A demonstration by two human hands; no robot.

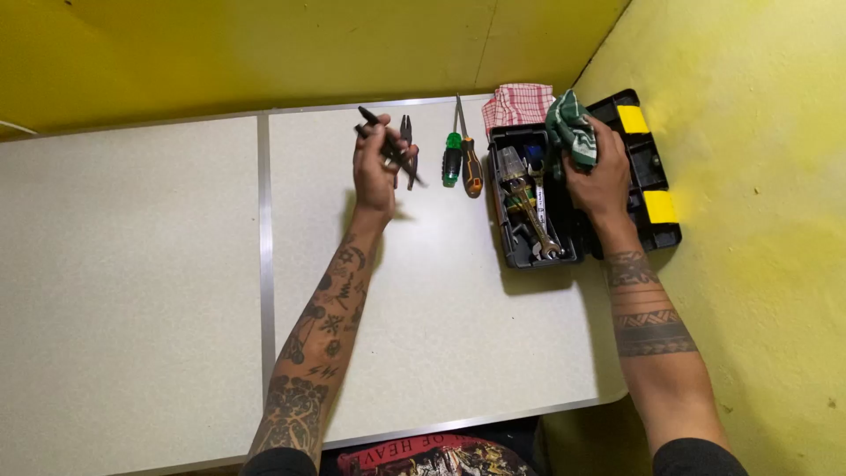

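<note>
Green checked cloth is bunched in the right hand, whose fingers curl round it and press it together above the open black toolbox at the far right corner of the table. The cloth looks soft and light; it will fold and sag wherever it is gripped, so a full handful, as here, is the sure way to hold it. The left hand is raised near the far edge of the table, its fingers closed round a dark-handled tool; whether this is pliers or something like them is hard to tell. Such a tool is likely stiff, fairly heavy for its size, and best taken by the handles, since bare metal may slip. Just beside that hand, a second plier-like tool seems to lie on the table. Further right rest two screwdrivers, one with a green handle and one with an orange and black handle, side by side and close to the toolbox. Inside the box lie metal spanners. A red checked cloth lies at the far edge behind the box.
</note>
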